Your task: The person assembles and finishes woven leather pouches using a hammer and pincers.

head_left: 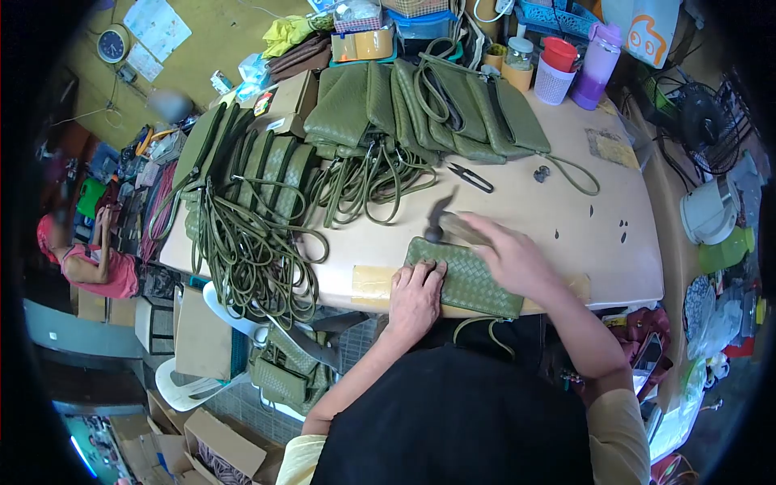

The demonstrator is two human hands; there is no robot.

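Observation:
A green woven pouch (477, 284) lies flat at the table's front edge, its strap (489, 330) hanging over the edge. My left hand (418, 295) presses on the pouch's left part, fingers together; nothing that it grips can be made out. My right hand (509, 255) is wrapped round the handle of a hammer (437, 220), above the pouch. The hammer's head is at the pouch's upper left corner; whether it touches is unclear. Behind the hammer lie black thread snips (471, 178).
Green woven bags (347, 105) line the table's back, with a heap of green straps (250, 259) at left. Cups and a purple bottle (596, 69) stand at the back right of the table (614, 267). Another person (101, 271) is at far left.

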